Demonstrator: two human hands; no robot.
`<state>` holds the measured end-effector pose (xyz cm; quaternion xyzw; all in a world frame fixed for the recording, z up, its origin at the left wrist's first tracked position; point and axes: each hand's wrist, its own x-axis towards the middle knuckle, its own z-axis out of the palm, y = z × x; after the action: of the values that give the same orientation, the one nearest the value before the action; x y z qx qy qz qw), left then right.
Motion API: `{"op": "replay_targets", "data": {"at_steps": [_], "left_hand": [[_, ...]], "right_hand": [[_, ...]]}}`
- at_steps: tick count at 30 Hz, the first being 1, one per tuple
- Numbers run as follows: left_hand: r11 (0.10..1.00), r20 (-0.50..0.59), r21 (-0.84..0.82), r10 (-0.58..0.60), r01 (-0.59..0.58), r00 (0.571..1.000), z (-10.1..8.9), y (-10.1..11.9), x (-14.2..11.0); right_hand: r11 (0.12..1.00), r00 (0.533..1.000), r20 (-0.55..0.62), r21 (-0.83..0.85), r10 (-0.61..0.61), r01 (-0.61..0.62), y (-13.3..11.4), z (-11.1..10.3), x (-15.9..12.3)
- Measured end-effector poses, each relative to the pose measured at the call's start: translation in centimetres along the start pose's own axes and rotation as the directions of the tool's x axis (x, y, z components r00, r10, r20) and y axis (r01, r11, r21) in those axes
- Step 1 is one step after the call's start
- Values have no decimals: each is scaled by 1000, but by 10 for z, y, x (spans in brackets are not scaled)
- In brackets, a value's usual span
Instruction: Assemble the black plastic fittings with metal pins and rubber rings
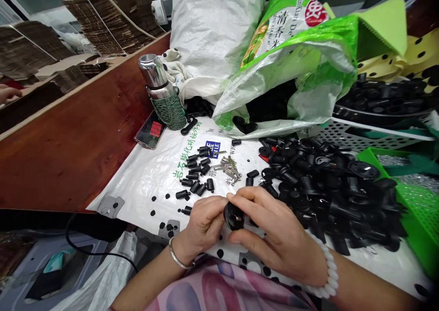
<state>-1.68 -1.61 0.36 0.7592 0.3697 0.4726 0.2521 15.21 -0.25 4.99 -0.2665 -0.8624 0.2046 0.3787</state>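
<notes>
Holding a glossy black rounded part (pixel 234 216) between both hands at the near side of the bench (pixel 137 190), I have the left hand's (pixel 207 222) grip pinched closed on its 9 o'clock side, while the right hand's (pixel 274 224) grip curls around it from 3 o'clock, fingertips over the top and thumb below. Taking that part as the clock's centre, short black stepped plastic cylinders (pixel 197 174) lie loosely at 11, thin silvery metal strips (pixel 228 168) overlap at 12, and a heap of mixed black plastic pieces (pixel 318 183) spreads across 2 to 3. I judge a slip the likeliest trouble: the surface looks smooth, and a drop toward 3 o'clock would lose the part among its dark lookalikes. My right forearm passes close to the heap, so a wide swing could drag pieces loose; a careless left knuckle could set the cylinders rolling or scatter the strips. I cannot see the held part's underside, nor how firmly the left fingertips press behind it. A pale sliver (pixel 231 190) by the right fingertips is too small for me to identify. Lower pieces in the heap merge into black, the mouth of the green-and-white plastic sack (pixel 322 57) at 1 is too dark to read, and a co-worker's hand (pixel 9 93) is cut off at 10.
</notes>
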Motion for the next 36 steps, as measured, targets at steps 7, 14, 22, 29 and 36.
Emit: {"op": "replay_targets", "data": {"at_steps": [7, 14, 22, 29, 36], "left_hand": [[998, 11, 55, 32, -33, 999, 0, -1, -3], [996, -30, 87, 30, -28, 999, 1, 7, 0], [997, -8, 79, 9, -9, 1000, 2, 7, 5], [998, 40, 64, -7, 5, 999, 3, 0, 1], [992, 156, 111, -69, 52, 985, 2, 3, -4]], "right_hand": [[997, 999, 24, -54, -45, 46, 0, -5, -1], [998, 999, 29, -56, -39, 40, 1, -3, -1], [997, 998, 25, -39, -61, 62, 9, -4, -5], [992, 999, -19, -118, -37, 35, 10, -4, -7], [996, 1000, 0, -93, 15, -15, 14, 5, -19]]}}
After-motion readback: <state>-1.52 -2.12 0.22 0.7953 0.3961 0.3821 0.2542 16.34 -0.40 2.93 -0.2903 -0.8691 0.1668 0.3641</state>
